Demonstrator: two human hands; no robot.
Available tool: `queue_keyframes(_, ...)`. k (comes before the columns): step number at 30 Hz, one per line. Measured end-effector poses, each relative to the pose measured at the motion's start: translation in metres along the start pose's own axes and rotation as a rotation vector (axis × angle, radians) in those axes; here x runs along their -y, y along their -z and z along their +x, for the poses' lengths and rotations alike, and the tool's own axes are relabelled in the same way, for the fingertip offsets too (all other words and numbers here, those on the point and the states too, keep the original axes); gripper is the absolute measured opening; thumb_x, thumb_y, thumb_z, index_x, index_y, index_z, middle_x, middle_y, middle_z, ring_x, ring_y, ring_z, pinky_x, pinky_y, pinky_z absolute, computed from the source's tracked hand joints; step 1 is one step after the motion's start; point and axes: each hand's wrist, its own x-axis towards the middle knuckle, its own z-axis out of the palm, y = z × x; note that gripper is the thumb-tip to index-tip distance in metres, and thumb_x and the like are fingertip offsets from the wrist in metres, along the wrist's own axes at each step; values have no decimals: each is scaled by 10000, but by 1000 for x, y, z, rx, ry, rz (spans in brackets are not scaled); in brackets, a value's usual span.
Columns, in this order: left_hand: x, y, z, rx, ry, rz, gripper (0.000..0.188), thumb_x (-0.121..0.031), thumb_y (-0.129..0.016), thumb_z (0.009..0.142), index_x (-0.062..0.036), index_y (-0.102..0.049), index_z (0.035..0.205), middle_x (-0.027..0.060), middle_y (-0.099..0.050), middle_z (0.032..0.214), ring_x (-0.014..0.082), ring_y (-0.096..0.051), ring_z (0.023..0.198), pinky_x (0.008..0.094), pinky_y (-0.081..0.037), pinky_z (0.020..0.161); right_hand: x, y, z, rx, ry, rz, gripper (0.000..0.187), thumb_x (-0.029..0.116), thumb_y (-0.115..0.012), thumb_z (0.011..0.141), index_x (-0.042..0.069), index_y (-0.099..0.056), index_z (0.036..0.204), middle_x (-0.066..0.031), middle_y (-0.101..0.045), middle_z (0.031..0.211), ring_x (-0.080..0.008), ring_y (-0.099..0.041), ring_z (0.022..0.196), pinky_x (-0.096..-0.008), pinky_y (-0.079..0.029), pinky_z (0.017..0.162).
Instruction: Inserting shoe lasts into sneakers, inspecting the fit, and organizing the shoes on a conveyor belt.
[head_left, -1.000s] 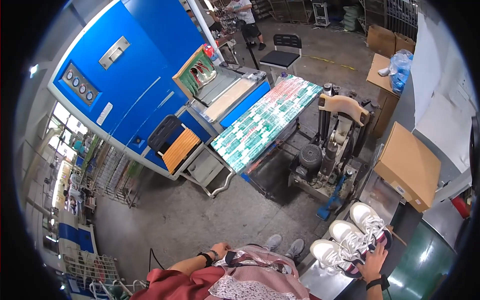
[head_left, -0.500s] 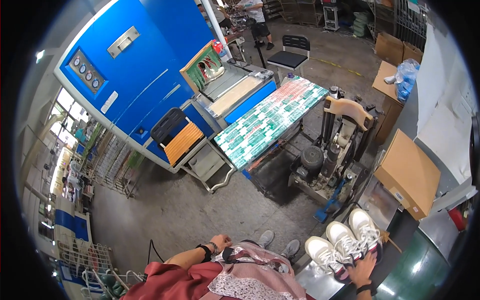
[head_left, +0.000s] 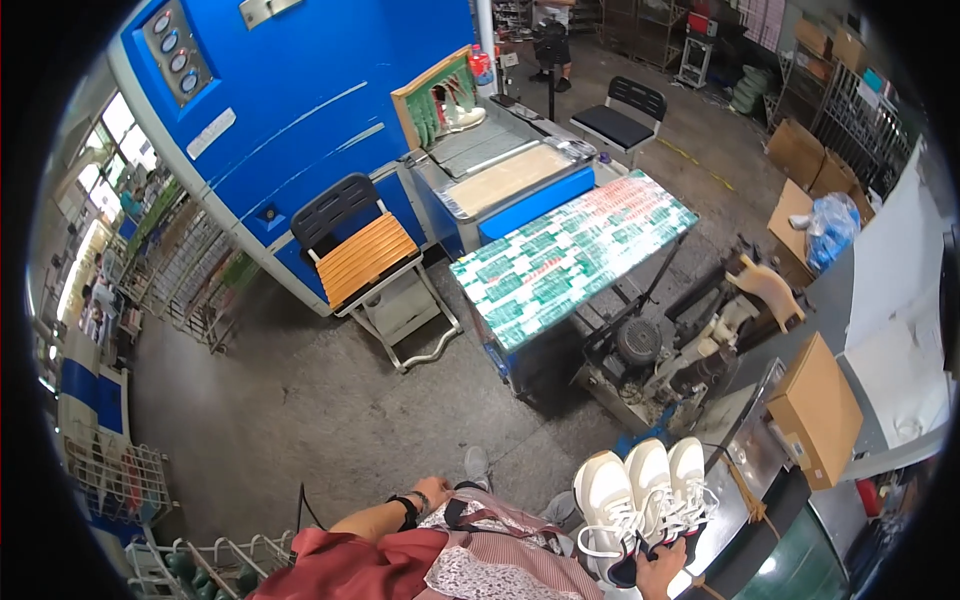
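Note:
My right hand (head_left: 661,570) is closed on a row of three white sneakers, gripping them at their dark-lined collars. The left sneaker (head_left: 604,490) has a loose white lace hanging at its side. Beside it are the middle sneaker (head_left: 648,478) and the right sneaker (head_left: 686,470), all with toes pointing away from me. The hand partly covers their heels. My left hand (head_left: 435,490), with a dark band at the wrist, is at my waist beside the pink patterned apron (head_left: 510,550). Its fingers are curled in, with nothing seen in them.
A motorised machine (head_left: 650,345) stands ahead of the sneakers, next to a green-and-white patterned table (head_left: 570,265). A cardboard box (head_left: 815,410) is at the right. A slatted chair (head_left: 365,262) stands by the blue machine (head_left: 290,120). A wire rack (head_left: 215,555) is at lower left.
My right hand has drawn the three sneakers leftward, closer to my body, and their toes now point more straight ahead. The view has turned a little to the right. My left hand stays at my waist.

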Motion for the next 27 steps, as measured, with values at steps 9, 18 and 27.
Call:
queue_keyframes(9, 137, 48, 31, -175, 182, -459, 337, -339, -684, 878, -42, -726, 1033, 150, -765, 950, 305, -741, 858, 399, -562, 831, 245, -12, 129, -67, 329, 146, 316, 271, -804, 593, -6, -698, 700, -213, -538, 1012, -414, -517, 996, -476, -395, 836)
queue_keyframes(18, 235, 17, -1, -407, 561, -885, 205, -186, -663, 899, 10, -712, 870, 109, -714, 734, 216, -715, 642, 365, -557, 592, 507, -58, 268, 83, 875, 160, 293, 300, -793, 630, 34, -747, 746, -185, -582, 1048, -375, -526, 1053, -458, -392, 834)
queue_keyframes(27, 191, 6, -3, -303, 986, -778, 294, -333, -711, 835, -73, -802, 939, 166, -769, 889, 294, -749, 892, 402, -568, 827, 745, -150, 439, 185, 1431, 104, 327, 316, -812, 637, 49, -792, 826, -209, -597, 1116, -371, -521, 1084, -465, -397, 929)
